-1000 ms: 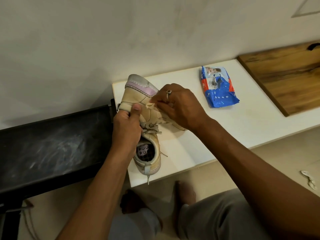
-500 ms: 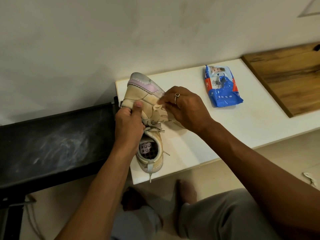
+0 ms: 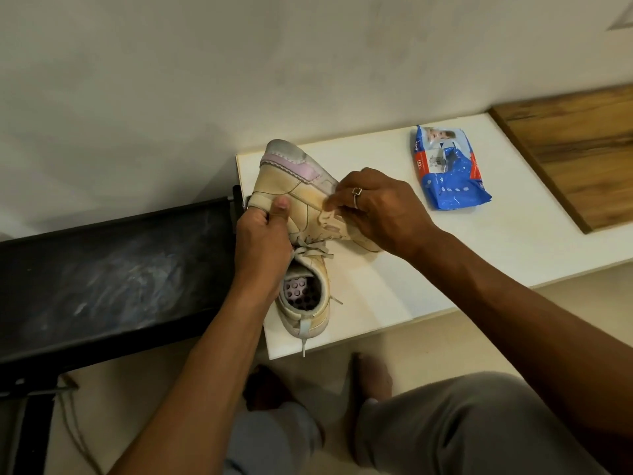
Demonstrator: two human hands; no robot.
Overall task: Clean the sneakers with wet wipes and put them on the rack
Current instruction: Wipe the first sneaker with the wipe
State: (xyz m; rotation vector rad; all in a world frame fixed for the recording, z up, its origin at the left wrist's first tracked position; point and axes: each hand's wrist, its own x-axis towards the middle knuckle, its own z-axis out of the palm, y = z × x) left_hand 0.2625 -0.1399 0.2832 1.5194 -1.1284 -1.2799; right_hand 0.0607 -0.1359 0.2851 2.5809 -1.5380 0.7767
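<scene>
Currently the left hand (image 3: 263, 241) is gripping one sneaker (image 3: 291, 186) at frame centre, thumb on its side, while the right hand (image 3: 380, 207) is pinching a wet wipe (image 3: 327, 216) against it. Hard rubbing risks nudging the second sneaker (image 3: 308, 303), lying at the white table's (image 3: 479, 255) near edge, onto the floor. Two sneakers, one wipe, one wipes packet (image 3: 448, 169) and one black rack (image 3: 113, 269) are showing.

2 sneakers: tilted sneaker (image 3: 291, 180) at 12 o'clock of resting sneaker (image 3: 308, 303).
2 hands: left hand (image 3: 263, 245) at 9 o'clock of right hand (image 3: 383, 214).
1 wet wipe (image 3: 329, 217) (crumpled, mostly hidden under fingers).
1 ring (image 3: 357, 193), on right hand.
1 wipes pack (image 3: 448, 169), 2 o'clock in view.
1 white table (image 3: 479, 255).
1 wooden board (image 3: 575, 156), 3 o'clock of pack.
1 black rack (image 3: 113, 269), 9 o'clock in view.
2 bare feet, 6 o'clock: left foot (image 3: 267, 389), right foot (image 3: 371, 375).
2 trouser legs (image 3: 462, 426), 5 o'clock in view, below feet.
</scene>
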